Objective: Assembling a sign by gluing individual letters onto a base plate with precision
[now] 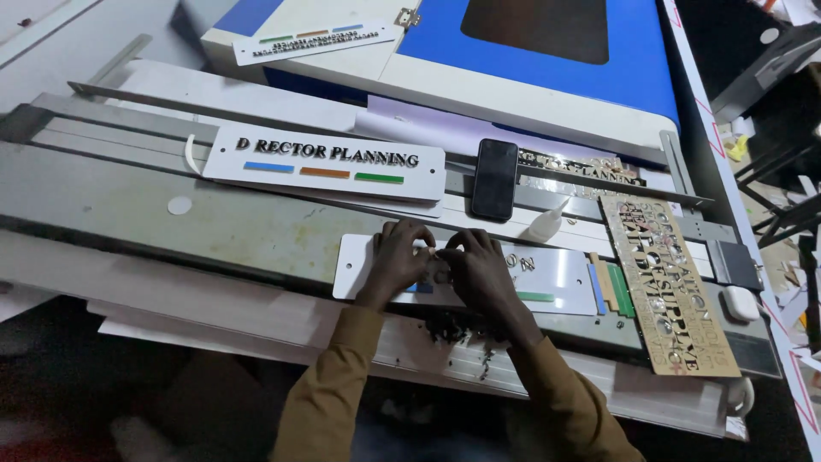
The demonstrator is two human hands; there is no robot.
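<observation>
1. Both hands cover the middle of the white plate [547, 272]; whatever small piece the fingers pinch is hidden, and their grip cannot be told.
2. The left hand [398, 259] and right hand [475, 267] rest on the plate, fingertips meeting above it.
3. The plate lies on the grey bench [171, 214], below a black phone [494, 179] and a glue bottle [546, 224].

My one camera sits on my head and looks steeply down and forward over the tabletop [128, 214], close enough that my hands [440, 265] fill the middle and my sleeves run off the bottom edge
</observation>
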